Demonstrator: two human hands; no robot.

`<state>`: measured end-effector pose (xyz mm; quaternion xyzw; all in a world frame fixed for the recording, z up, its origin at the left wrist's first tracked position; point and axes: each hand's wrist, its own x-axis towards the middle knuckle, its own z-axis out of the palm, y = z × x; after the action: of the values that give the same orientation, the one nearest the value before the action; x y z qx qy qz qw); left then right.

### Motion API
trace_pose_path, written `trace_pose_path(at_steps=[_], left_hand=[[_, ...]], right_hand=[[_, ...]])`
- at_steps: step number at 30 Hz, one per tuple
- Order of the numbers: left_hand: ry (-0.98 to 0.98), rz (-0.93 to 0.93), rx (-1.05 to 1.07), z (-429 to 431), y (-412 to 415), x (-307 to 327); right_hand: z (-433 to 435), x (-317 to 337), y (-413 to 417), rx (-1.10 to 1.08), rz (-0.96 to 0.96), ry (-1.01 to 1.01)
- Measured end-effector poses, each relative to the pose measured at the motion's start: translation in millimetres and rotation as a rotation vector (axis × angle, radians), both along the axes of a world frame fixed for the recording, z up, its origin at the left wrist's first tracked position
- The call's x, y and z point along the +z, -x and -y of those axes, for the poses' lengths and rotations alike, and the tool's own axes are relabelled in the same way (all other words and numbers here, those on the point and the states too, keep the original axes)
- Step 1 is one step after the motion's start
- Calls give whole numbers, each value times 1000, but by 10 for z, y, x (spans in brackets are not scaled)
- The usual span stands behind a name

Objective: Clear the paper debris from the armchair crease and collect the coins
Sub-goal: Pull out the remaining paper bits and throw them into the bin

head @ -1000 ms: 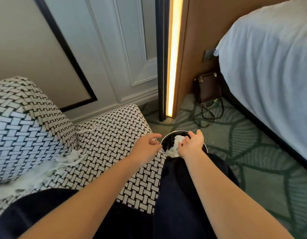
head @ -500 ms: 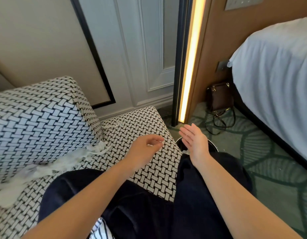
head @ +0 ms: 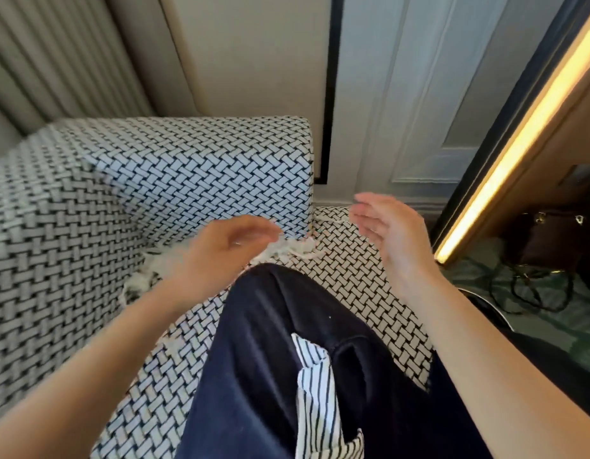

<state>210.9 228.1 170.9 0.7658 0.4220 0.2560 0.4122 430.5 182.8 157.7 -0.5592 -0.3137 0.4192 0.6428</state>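
My left hand [head: 220, 250] hovers just above the crease with its fingers loosely curled and nothing between them that I can make out, though it is blurred. My right hand [head: 391, 233] is raised over the seat with the palm turned inward, fingers spread and empty. The two hands are apart, with my dark-trousered knee [head: 287, 326] between and below them.

The shredded paper debris [head: 287, 251] lies bunched in the crease where the armchair's seat [head: 360, 279] meets the arm cushion [head: 187, 180]. One clump sits just past my left fingertips, and more trails down the crease behind my left wrist. My right hand is near the far end of that strip but not touching it.

I judge this to be the clearing step, partway through, since plenty of paper is left. The next move calls for pinching up a good clump with the left hand and digging into the fold. I see no coins; they may be hidden under the paper.
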Motion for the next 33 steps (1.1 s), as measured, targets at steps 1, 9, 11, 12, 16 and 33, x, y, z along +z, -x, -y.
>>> trace_pose_path(at_steps=[1,9,11,12,16,33], left_hand=[[-25,-12,29,-4,129,17],[39,5,425,234,1351,-217],[97,31,547,373,1593,-418],[126,35,604,459,1696,-534],[260,-1,772,780,1913,-1038],[564,220,975,744,1786,-1509]], right_hand=[[-39,46,104,36,15,-19],[-319,-99,1468,393,30,-4],[-339,-239,1798,481,92,45],[-345,-321,1949,516,118,74],[-313,-678,2369,638,242,136],[-138,-1548,2791,1310,1241,259]])
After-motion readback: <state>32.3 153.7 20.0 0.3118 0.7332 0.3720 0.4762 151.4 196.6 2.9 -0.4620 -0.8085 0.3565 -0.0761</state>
